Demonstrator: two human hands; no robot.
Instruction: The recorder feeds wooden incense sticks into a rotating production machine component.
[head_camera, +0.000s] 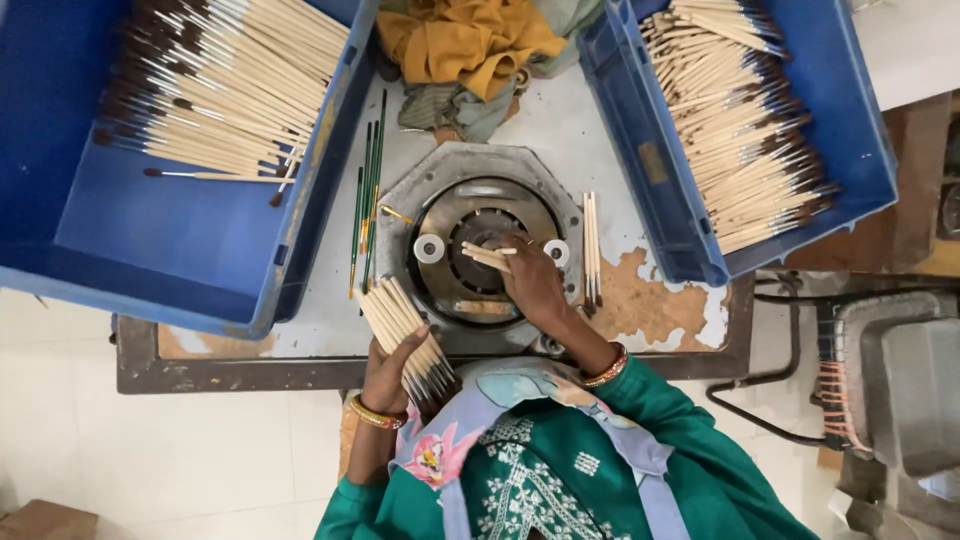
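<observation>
Worn and patchy, the grey metal bench (640, 320) carries a round machine plate (480, 250) at its middle, with a blue crate (180, 250) of pale wooden paintbrushes on one side and a second blue crate (830, 120) of the same on the other; a heap of mustard cloth (465, 40) lies behind the plate, and a few green-handled brushes (368, 190) rest beside it. The left hand (385, 375) is closed around a fanned bundle of brushes (405, 335), gripped near the dark bristle ends so the bare handles stick up and away. The right hand (530, 280) rests on the plate, its fingers pinched on a couple of single brushes (487, 255) laid across the centre opening. These brushes look very light, thin and stiff, with smooth wood that would probably slide easily against its neighbours, so a loose bundle could slip or spill. Holding one by the wooden shaft seems safest, since the bristle tip is likely soft and easily bent. A few more handles (591, 245) lie just beside the plate.
</observation>
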